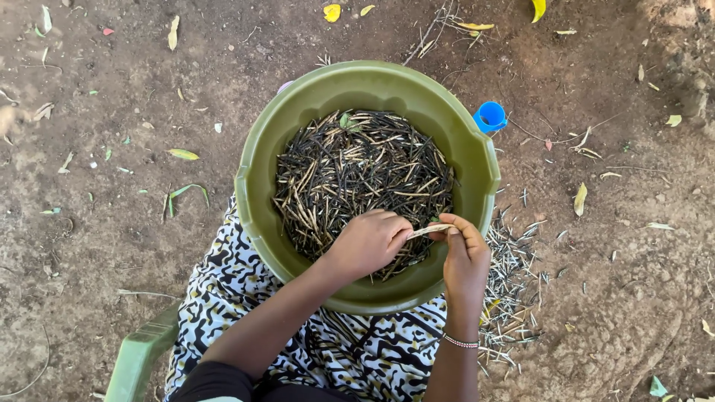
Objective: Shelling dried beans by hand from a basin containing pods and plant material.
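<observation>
Hands are pinching one pale dry pod (428,231) between them, left hand (366,243) and right hand (465,257), over the round green plastic basin (257,186). Emptied husks (510,283) are piling on the dirt; dark pods (357,171) are filling the basin, so much looks left.

The green chair (138,356) is cut off by the bottom edge, mostly hidden under patterned cloth (246,290)

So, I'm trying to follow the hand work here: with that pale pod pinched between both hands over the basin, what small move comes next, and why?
Probably pull the pod open along its length. The left hand and right hand pinch it at opposite ends above the green basin of dark pods, while a heap of pale husks lies on the ground to the person's right.
</observation>
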